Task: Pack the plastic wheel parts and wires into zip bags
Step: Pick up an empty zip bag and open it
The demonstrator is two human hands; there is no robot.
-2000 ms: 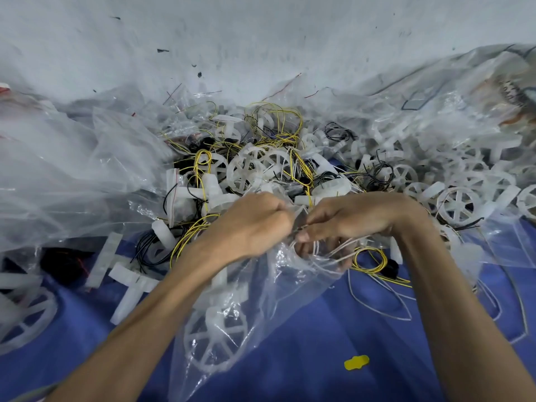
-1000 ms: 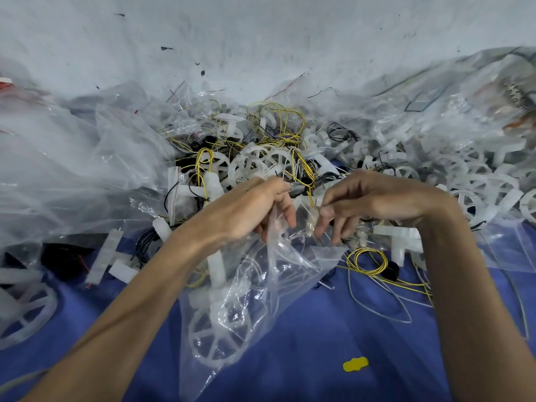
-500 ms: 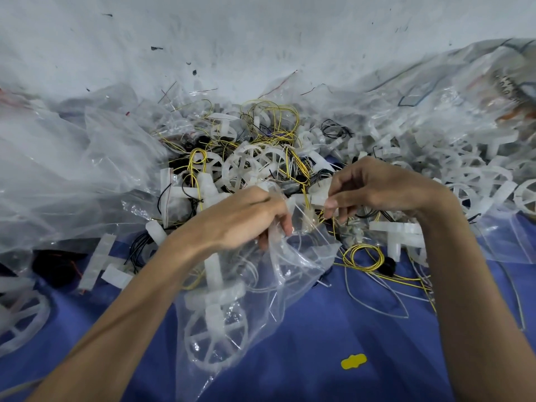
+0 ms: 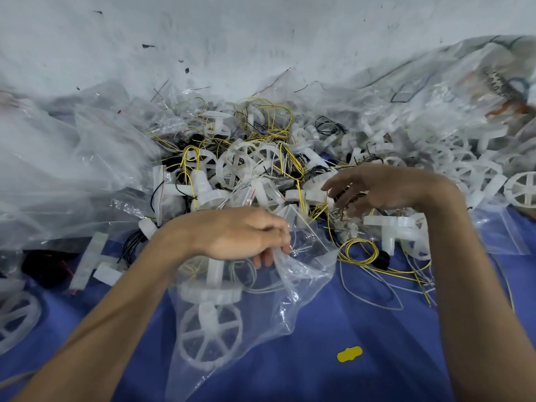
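Observation:
My left hand [image 4: 243,235] grips the mouth of a clear zip bag [image 4: 293,288] that hangs down over the blue surface. Inside the bag lie a white plastic wheel [image 4: 209,338] and another white part above it. My right hand [image 4: 377,188] hovers with fingers spread over the heap of white wheel parts [image 4: 246,166] and tangled yellow wires [image 4: 269,117], holding nothing that I can see. A coil of yellow wire [image 4: 359,250] lies just below that hand.
Crumpled clear bags [image 4: 72,169] pile up at the left, more bagged wheels [image 4: 464,134] at the right. Loose white parts [image 4: 90,256] and a wheel [image 4: 14,317] lie at the left on the blue cloth [image 4: 362,329]. A yellow scrap [image 4: 349,354] lies near me.
My right hand let go of the bag's mouth and moved up and right over the heap, fingers opening. My left hand kept its grip on the bag.

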